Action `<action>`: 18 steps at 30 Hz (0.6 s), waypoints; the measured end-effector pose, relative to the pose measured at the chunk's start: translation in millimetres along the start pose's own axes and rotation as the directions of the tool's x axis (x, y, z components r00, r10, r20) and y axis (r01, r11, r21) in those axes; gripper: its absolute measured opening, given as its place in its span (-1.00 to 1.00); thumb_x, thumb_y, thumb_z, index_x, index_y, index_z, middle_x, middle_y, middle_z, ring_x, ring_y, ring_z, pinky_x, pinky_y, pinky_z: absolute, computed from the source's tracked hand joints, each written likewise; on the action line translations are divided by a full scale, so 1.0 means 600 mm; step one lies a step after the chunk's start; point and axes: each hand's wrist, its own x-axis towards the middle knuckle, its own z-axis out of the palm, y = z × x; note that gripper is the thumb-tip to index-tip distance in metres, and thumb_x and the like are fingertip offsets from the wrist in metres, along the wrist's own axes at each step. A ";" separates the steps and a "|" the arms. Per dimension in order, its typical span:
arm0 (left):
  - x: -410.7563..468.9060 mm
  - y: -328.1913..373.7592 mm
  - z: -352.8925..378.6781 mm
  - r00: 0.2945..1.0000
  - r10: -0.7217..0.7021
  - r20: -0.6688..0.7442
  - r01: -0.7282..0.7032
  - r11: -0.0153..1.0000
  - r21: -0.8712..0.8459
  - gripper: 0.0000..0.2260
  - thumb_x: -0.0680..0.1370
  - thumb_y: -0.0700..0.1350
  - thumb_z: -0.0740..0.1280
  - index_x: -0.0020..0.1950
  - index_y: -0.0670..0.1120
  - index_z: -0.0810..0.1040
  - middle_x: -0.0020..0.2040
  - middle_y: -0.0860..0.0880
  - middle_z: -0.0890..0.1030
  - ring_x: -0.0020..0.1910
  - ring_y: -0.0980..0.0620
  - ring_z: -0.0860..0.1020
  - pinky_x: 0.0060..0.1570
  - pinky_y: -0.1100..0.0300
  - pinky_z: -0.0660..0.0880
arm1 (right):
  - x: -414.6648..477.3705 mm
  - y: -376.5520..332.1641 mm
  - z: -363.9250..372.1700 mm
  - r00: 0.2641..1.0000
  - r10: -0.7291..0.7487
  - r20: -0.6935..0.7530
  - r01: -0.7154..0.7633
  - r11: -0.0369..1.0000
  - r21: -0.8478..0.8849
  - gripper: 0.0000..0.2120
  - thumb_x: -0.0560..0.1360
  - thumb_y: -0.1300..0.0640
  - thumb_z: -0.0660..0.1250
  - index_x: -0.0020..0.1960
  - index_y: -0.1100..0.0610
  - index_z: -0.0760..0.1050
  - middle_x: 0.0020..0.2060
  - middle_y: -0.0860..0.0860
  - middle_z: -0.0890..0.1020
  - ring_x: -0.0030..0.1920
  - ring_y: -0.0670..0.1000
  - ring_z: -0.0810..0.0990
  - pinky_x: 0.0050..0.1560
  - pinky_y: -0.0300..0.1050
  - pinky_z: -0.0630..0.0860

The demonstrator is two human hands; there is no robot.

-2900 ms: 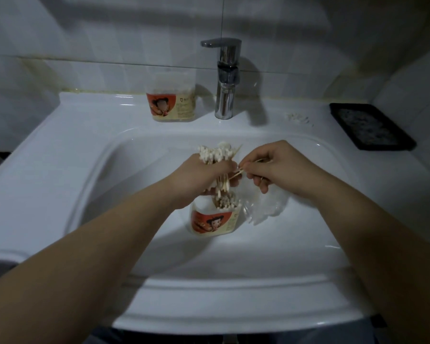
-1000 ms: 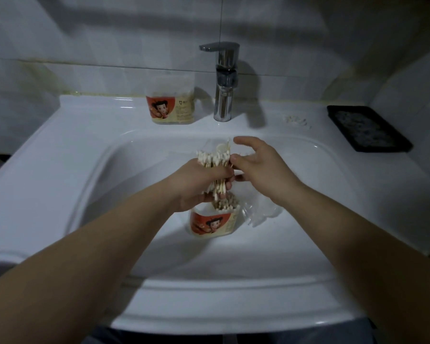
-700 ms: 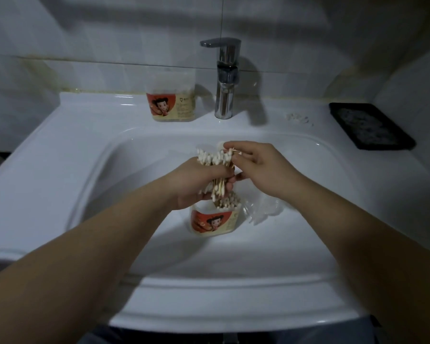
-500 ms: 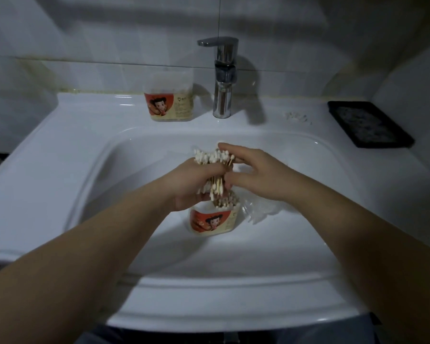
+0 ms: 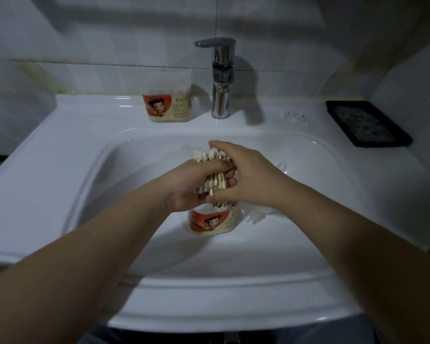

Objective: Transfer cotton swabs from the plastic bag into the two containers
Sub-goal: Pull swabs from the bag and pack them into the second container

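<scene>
The left hand (image 5: 191,187) gripped the cotton swabs (image 5: 210,155) as an upright bundle, long axis running 12 to 6; the right hand (image 5: 248,177) clasped its ends. The open container (image 5: 211,222) stood directly at 6 o'clock beneath both hands, the plastic bag (image 5: 256,214) at its 3 o'clock.
</scene>
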 end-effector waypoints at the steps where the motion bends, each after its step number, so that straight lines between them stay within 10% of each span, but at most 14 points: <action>1: -0.001 -0.001 -0.001 1.000 -0.001 -0.012 0.001 1.000 0.015 -0.92 0.63 -0.20 0.31 -0.02 -0.12 0.60 -0.16 -0.07 0.65 -0.23 0.06 0.67 -0.35 0.19 0.60 | 0.002 -0.001 0.000 0.999 -0.022 -0.032 0.021 1.000 -0.013 -0.09 0.30 -0.05 0.62 0.55 -0.06 0.29 0.36 -0.11 0.52 0.23 -0.12 0.54 0.26 -0.09 0.52; 7: -0.002 -0.001 -0.001 1.000 0.009 -0.028 -0.009 1.000 -0.008 -0.83 0.63 -0.19 0.30 0.20 -0.17 0.55 0.06 -0.20 0.60 0.02 -0.07 0.63 -0.15 0.10 0.65 | -0.003 -0.007 0.002 0.999 -0.004 0.038 0.001 0.997 0.079 0.14 0.20 -0.18 0.68 0.61 -0.16 0.11 0.47 -0.17 0.35 0.33 -0.18 0.41 0.30 -0.26 0.43; 18: -0.002 -0.003 -0.009 0.991 0.131 -0.032 -0.113 0.938 0.328 -0.78 0.52 -0.25 0.38 0.16 -0.23 0.58 -0.05 -0.20 0.66 -0.03 -0.16 0.66 -0.15 0.04 0.62 | 0.002 0.006 -0.001 1.000 -0.015 -0.026 0.017 0.997 0.078 -0.15 0.30 -0.29 0.54 0.51 -0.13 0.36 0.35 -0.17 0.50 0.32 -0.17 0.46 0.31 -0.20 0.42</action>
